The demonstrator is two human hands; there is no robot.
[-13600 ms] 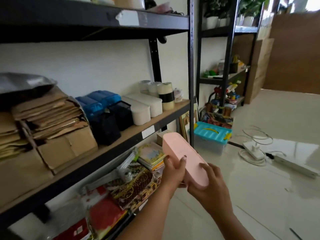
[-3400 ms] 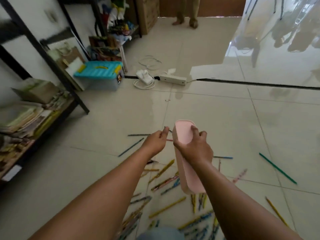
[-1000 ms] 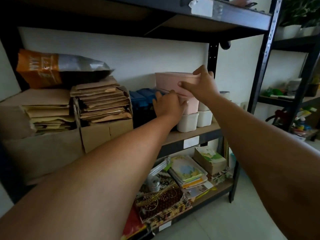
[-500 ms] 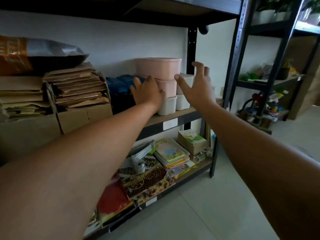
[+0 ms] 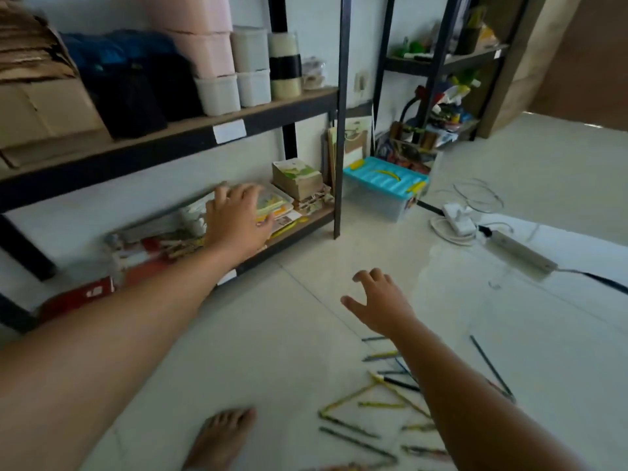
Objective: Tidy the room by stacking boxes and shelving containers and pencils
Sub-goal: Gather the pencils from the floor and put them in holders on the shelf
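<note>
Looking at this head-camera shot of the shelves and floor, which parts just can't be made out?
- Pink container: its top is cut off by the upper frame edge.
- Cardboard boxes and dark bins: smeared by motion blur, contents unreadable.
- Lower shelf books: partly hidden behind the left hand.
- Pencils: several hidden under the right forearm or cut off by the bottom edge.
- Far rack clutter: too small to identify.
</note>
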